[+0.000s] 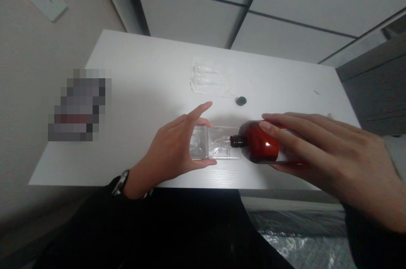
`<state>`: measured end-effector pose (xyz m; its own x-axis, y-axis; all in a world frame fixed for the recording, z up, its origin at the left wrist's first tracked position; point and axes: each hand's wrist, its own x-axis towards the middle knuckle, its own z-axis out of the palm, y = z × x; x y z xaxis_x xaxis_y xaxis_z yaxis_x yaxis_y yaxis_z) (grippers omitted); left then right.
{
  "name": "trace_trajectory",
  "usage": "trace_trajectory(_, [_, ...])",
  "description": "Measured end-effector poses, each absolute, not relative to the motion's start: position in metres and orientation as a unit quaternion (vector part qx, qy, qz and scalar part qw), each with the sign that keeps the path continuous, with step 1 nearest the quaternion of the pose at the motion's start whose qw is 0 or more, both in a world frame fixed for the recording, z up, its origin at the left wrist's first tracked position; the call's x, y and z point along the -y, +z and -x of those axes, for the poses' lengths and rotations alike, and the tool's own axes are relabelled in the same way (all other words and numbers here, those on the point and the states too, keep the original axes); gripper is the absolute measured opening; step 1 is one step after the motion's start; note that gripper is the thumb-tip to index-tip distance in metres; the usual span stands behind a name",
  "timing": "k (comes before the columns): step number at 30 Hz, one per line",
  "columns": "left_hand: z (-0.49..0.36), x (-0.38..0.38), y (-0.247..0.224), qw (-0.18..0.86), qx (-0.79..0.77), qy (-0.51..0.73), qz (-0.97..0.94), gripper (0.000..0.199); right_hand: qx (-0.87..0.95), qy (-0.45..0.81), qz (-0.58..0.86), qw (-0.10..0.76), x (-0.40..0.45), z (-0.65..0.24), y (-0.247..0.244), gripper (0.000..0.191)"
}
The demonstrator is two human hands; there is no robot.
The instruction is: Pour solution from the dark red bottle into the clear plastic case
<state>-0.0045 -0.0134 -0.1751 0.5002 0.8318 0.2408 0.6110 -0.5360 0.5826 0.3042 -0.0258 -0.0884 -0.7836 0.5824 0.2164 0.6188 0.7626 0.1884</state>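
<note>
While the right hand (330, 150) is wrapping firmly around one amber-red bottle (261, 144) at three o'clock of one clear plastic box (207, 144), the uncapped neck (237, 141) is pointing toward nine. From nine o'clock, the left hand (174, 148) is straddling the box's sides, thumb and finger pinching. Probably smooth, stiff and weightier, the bottle is best suiting a body hold; the box, likely light and brittle, its sides. One black cap (241, 101) is lying at one o'clock, two clear tubes (204, 80) at twelve.
</note>
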Motion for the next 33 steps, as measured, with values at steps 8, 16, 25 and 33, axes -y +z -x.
trace_trajectory(8, [0.0039,0.0138,-0.1751,0.215,-0.43,0.256,-0.839,0.122,0.934,-0.138,0.321,0.069,0.0269,-0.2999,-0.0848,0.039])
trace_trajectory(16, [0.0048,0.0134,-0.1745,0.215,-0.427,0.258,-0.839,0.119,0.933,-0.147,0.323,0.062,0.0266,-0.2973,-0.0818,0.036])
trace_trajectory(25, [0.0037,0.0124,-0.1749,0.203,-0.423,0.262,-0.843,0.122,0.931,-0.149,0.327,0.06,0.0276,-0.2973,-0.0825,0.037])
trace_trajectory(33, [0.0039,0.0128,-0.1742,0.208,-0.423,0.259,-0.843,0.12,0.933,-0.144,0.325,0.059,0.0275,-0.2979,-0.0804,0.036])
